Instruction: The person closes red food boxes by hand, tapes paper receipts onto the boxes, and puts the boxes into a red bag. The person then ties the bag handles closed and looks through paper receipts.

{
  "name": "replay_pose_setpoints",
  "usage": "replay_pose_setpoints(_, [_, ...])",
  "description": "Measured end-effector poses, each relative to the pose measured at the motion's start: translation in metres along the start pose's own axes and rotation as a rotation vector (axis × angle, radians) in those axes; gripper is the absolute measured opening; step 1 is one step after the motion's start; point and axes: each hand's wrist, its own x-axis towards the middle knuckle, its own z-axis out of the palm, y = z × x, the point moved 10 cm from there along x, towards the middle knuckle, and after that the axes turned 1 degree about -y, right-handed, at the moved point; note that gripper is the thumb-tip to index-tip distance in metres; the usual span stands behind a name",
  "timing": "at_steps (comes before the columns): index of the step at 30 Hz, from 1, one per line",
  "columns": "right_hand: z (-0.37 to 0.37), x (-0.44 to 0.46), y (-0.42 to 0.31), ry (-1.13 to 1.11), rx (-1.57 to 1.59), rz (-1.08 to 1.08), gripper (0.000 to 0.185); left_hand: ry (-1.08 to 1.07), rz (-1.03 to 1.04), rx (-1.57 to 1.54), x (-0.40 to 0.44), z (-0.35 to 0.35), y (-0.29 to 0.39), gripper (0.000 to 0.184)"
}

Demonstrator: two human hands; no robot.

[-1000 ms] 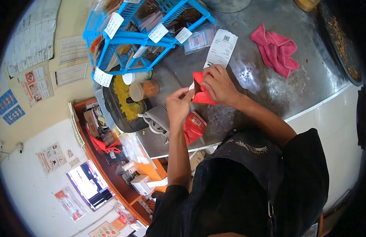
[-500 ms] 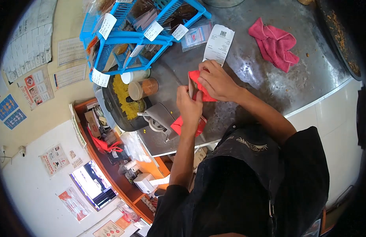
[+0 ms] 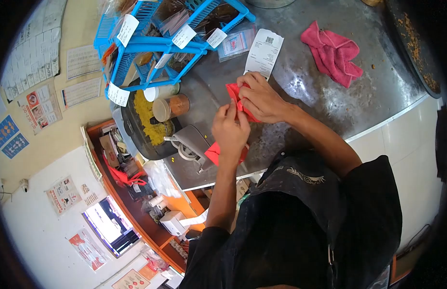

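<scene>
Both my hands work on a red folded packet [image 3: 231,90] just above the metal counter; its exact kind I cannot make out. My right hand [image 3: 262,98] grips its far side with bent fingers. At its near edge, my left hand [image 3: 230,126] pinches with thumb and fingers. Another red packet [image 3: 212,153] lies partly hidden behind my left wrist. A grey tape dispenser [image 3: 189,144] stands to the left of that wrist. Beyond my right hand lies a printed receipt [image 3: 264,53].
A blue basket rack [image 3: 173,48] with paper labels stands at the far left. Below it are a jar of orange-brown powder [image 3: 177,105] and a black tray [image 3: 134,127] of yellow food. A pink cloth [image 3: 332,53] lies at right, near a large dark pan [image 3: 411,48].
The red packet's near flap, which stood up showing a pale inner side, is now folded down. My left fingers have shifted up onto it. The camera view has moved slightly.
</scene>
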Motion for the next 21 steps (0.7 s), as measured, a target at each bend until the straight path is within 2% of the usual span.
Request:
replay_pose_setpoints(2, [0.001, 0.001, 0.001, -0.022, 0.010, -0.004, 0.009, -0.164, -0.130, -0.036, 0.011, -0.006, -0.003, 0.025])
replay_pose_setpoints(5, [0.002, 0.000, 0.003, -0.042, 0.004, 0.012, 0.008, -0.107, -0.158, -0.190, 0.020, -0.010, -0.017, 0.020])
replay_pose_setpoints(8, [-0.002, 0.001, 0.004, -0.027, 0.003, 0.016, 0.008, -0.203, -0.449, -0.562, 0.010, 0.016, -0.062, 0.017])
replay_pose_setpoints(11, [0.001, -0.001, 0.004, -0.002, 0.027, 0.009, 0.008, -0.321, -0.564, -0.644, 0.008, 0.022, -0.062, 0.015])
replay_pose_setpoints(14, [0.001, -0.002, 0.006, 0.032, 0.053, 0.024, 0.008, -0.488, -0.457, -0.404, 0.013, 0.028, -0.051, 0.011])
replay_pose_setpoints(17, [0.000, 0.000, 0.007, 0.060, 0.057, 0.011, 0.008, -0.490, -0.493, -0.476, 0.012, 0.029, -0.049, 0.010])
replay_pose_setpoints(21, [0.001, 0.000, 0.004, 0.077, -0.037, 0.004, 0.009, -0.385, -0.496, -0.599, 0.004, 0.029, -0.057, 0.014])
